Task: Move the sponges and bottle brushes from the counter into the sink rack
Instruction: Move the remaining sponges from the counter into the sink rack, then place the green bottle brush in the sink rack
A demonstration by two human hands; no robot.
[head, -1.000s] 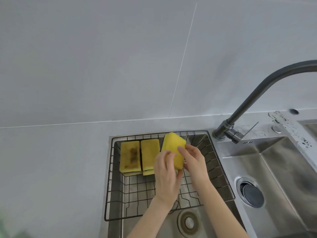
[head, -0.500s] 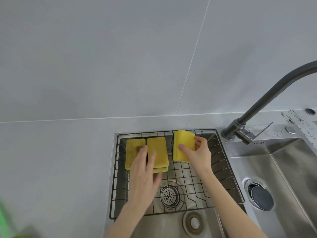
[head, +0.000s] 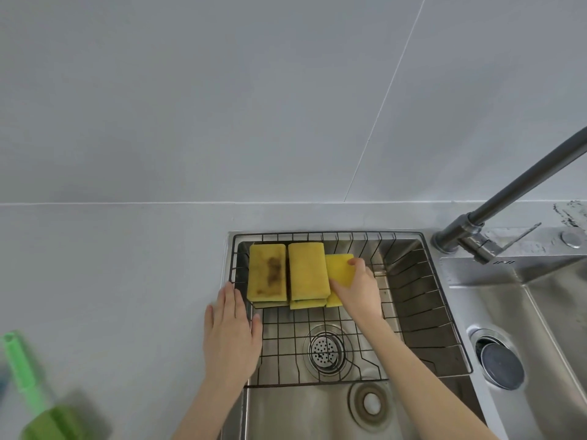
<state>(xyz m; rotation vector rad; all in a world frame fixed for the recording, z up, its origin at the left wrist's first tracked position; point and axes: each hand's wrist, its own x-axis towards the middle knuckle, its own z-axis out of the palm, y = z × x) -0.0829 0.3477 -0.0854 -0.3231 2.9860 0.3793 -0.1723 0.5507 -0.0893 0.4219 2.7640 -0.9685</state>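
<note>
A black wire sink rack (head: 425, 300) sits in the left sink basin. At its far left lie a stained yellow sponge (head: 267, 272) and a clean yellow sponge (head: 307, 270), each stacked on another. My right hand (head: 357, 287) presses a bright yellow sponge (head: 340, 268) down beside them, fingers on top of it. My left hand (head: 231, 328) hovers flat and open over the rack's left rim, holding nothing. A green bottle brush (head: 30, 392) lies blurred on the counter at the bottom left.
A dark grey tap (head: 508, 198) rises at the right, between the two basins. The second basin with a dark drain plug (head: 501, 365) is at the right. Through the rack's wires I see the strainer (head: 324, 350). Grey counter (head: 111, 281) stretches left.
My right hand has lowered the bright yellow sponge into the rack next to the other two. My left hand has drawn back from the sponges to the rack's left rim.
</note>
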